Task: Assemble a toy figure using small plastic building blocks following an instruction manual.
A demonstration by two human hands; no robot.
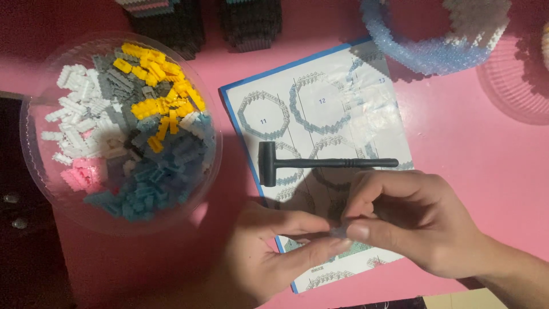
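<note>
From the camera on my head, I look straight down at a pink surface (469, 143) with my two bare hands low in the middle of the view. My left hand (269, 252) comes in from the bottom, its thumb and forefinger reaching to the right. My right hand (412, 223) comes in from the lower right corner, its fingers curled toward the left. The fingertips of both hands meet around a tiny pale blue plastic brick piece (338, 230). Both grips are pinched on it, and most of the piece is hidden by my fingers, so I cannot tell its exact shape.

My hands hover over the lower part of a white paper instruction sheet with a blue border (343, 74), printed with drawings of brick rings. A small black plastic hammer (320, 163) lies on the sheet just above my hands, its head to the left and its handle pointing right.

To the left, well apart from my hands, sits a round clear plastic bowl (34, 166) filled with small building bricks sorted loosely by colour: white, grey, yellow, pink and blue. At the top right edge is a partly built ring of pale blue bricks (423, 54). Dark stacks of bricks (171, 26) stand at the top edge, left of centre.
</note>
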